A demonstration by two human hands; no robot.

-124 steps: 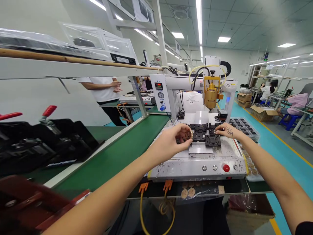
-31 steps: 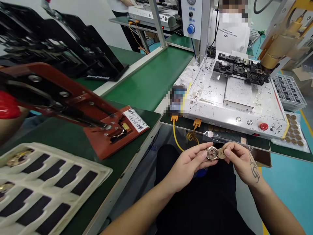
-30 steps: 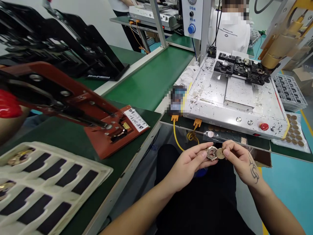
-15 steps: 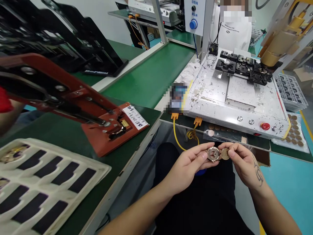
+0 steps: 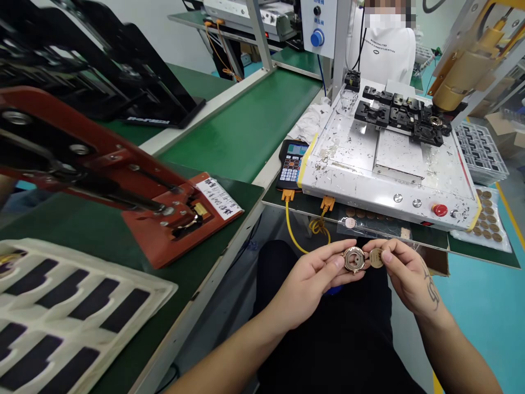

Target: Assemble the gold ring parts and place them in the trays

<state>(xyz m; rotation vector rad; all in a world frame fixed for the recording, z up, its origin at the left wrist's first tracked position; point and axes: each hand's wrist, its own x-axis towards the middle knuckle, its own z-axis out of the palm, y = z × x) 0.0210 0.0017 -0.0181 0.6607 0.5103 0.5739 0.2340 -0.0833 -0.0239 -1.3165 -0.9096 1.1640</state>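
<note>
Over my lap, my left hand [image 5: 314,282] pinches a round rose-gold watch case [image 5: 354,259] between thumb and fingers, its ringed face turned up toward me. My right hand [image 5: 406,271] grips a thin gold-coloured disc [image 5: 376,258] by its right edge, thumb on top. The disc sits right beside the watch case; whether the two touch I cannot tell. Small marks show on the disc, too fine to read. Both hands are in front of the bench edge, below the white machine [image 5: 394,191].
A red-brown hand press [image 5: 151,235] stands on the left bench, behind a cream compartment tray [image 5: 159,290]. Black fixtures [image 5: 404,112] sit on the machine bed. A keypad controller [image 5: 290,167] lies beside it. Several discs [image 5: 488,219] lie at right. A person [image 5: 381,54] is behind the machine.
The view has shifted slightly, so the benches and machine appear a little further left. Both hands keep hold of the watch case and disc, which stay side by side.
</note>
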